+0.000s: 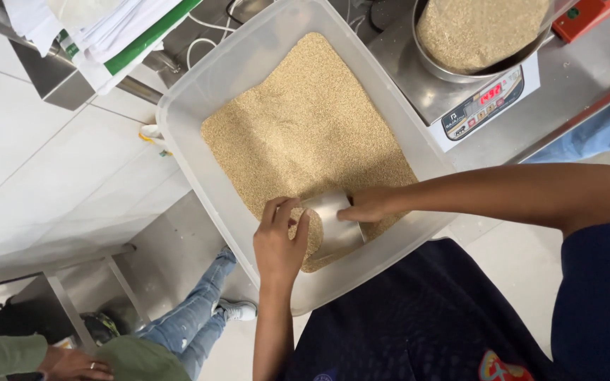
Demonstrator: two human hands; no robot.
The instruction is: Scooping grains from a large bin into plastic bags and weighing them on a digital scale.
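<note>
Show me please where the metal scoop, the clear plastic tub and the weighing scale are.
metal scoop [335, 224]: head view, on its shiny curved body.
clear plastic tub [178, 141]: head view, on its left wall.
weighing scale [485, 104]: head view, on its front display panel.

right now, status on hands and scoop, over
Left hand cupping grain against metal scoop. Right hand gripping scoop, inside clear tub. Nothing blocking.

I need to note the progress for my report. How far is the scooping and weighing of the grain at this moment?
Done: the metal bowl on the scale already holds plenty of grain, and the display is lit. In hand: both hands work a metal scoop in the clear tub; the right hand grips it, the left hand cups grain against it. Left: this scoopful is not yet lifted out, and much grain remains in the tub.
</note>
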